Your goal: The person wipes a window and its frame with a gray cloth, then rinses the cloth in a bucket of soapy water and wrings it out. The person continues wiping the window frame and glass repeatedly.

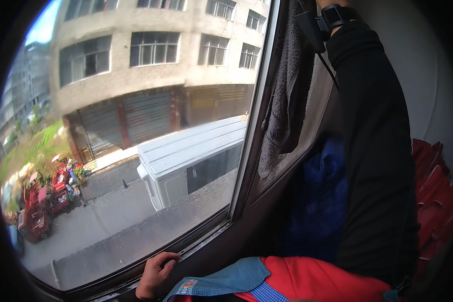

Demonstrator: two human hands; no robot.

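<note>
My left hand (156, 272) rests at the lower track of a sliding window (207, 239), its fingers bent over the rail. Whether it grips the rail cannot be told. From the lower right my right arm, in a black sleeve (375, 147), stretches up to the top edge. Only a little of my right hand (334, 3) shows there, above a black wrist device (332, 16); its fingers are cut off. A black wedge-shaped piece (310, 32) with a thin rod or cable sits beside the wrist. Close by, a grey plush cloth (281, 109) hangs down along the window's side.
Beyond the glass lie a white-roofed vehicle (196, 145), a building (196, 75) with roller shutters, and red three-wheeled carts (34, 219). Indoors, blue material (319, 192) and red fabric (434, 200) are around my arm. A white wall (411, 60) rises at right.
</note>
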